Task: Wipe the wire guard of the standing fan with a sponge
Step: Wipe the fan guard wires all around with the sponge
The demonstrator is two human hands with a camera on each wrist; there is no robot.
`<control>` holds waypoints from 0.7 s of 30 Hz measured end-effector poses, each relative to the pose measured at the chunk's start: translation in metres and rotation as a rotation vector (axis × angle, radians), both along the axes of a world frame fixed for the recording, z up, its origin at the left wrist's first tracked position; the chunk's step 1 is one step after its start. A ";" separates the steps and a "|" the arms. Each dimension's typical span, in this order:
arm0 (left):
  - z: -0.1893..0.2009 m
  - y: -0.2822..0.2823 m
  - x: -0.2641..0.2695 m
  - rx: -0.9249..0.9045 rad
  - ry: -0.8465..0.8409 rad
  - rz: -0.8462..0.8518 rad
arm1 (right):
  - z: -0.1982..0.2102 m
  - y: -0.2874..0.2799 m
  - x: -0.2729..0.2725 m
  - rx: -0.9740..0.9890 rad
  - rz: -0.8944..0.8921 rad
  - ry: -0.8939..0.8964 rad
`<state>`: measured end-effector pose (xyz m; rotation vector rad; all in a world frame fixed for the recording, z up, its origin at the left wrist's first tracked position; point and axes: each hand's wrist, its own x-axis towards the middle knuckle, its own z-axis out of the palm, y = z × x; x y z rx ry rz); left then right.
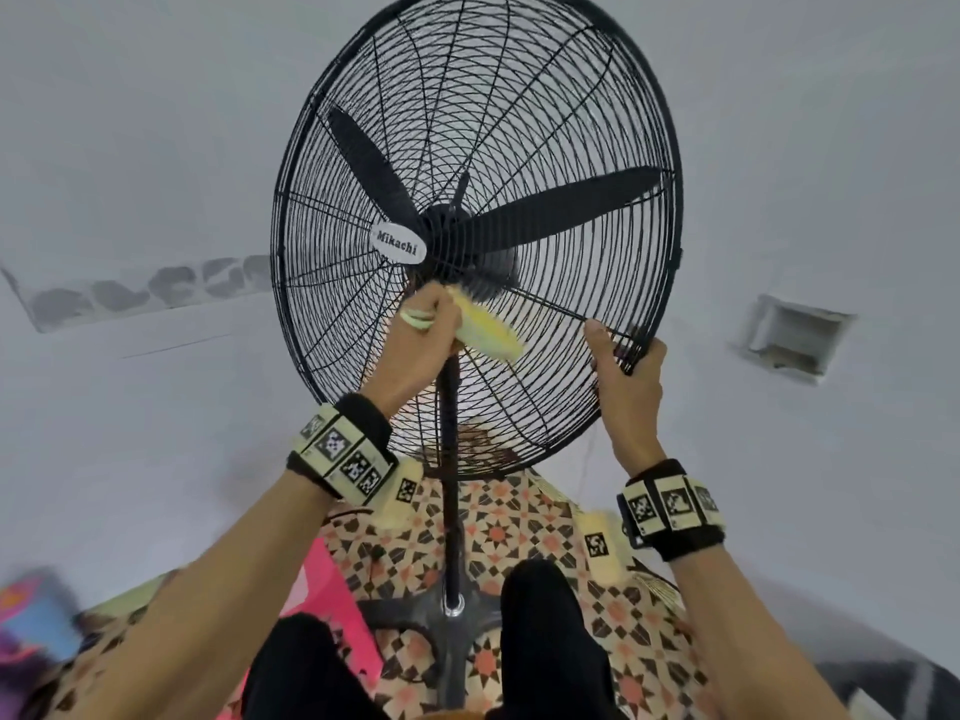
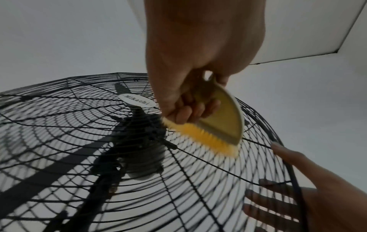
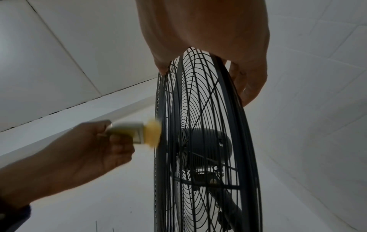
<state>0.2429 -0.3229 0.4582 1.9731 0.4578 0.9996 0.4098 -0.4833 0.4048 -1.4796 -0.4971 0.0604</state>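
Observation:
The black standing fan's round wire guard [image 1: 524, 148] fills the middle of the head view, with a white Mikachi badge [image 1: 399, 242] at its hub. My left hand [image 1: 426, 330] grips a pale handled cleaning tool with a yellow bristly edge [image 1: 493, 332], which looks like a brush rather than a sponge. That yellow edge [image 2: 208, 138] presses on the front wires just below and right of the hub. My right hand [image 1: 626, 368] grips the guard's lower right rim, thumb in front and fingers [image 2: 278, 208] behind the wires. From the right wrist, the guard [image 3: 198, 109] is edge-on and the tool [image 3: 139, 131] touches its front.
The fan's black pole [image 1: 451, 485] runs down to a dark base [image 1: 410, 618] on a patterned floor mat [image 1: 639, 615]. My black-trousered knees [image 1: 550, 631] flank the pole. A pink item [image 1: 311, 579] lies at lower left. White walls surround the fan, with a vent [image 1: 795, 335] at right.

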 end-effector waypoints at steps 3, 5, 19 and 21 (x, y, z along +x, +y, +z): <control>0.003 -0.013 0.012 0.022 -0.091 -0.029 | 0.003 0.000 -0.003 -0.017 -0.003 -0.032; -0.003 -0.015 0.013 -0.015 -0.020 -0.050 | 0.002 -0.001 -0.001 -0.013 -0.009 -0.027; -0.012 -0.042 0.009 -0.005 0.033 -0.074 | 0.004 -0.004 -0.010 -0.012 0.021 -0.037; -0.033 -0.034 0.000 -0.006 0.153 -0.056 | 0.002 -0.007 -0.003 -0.008 0.025 -0.002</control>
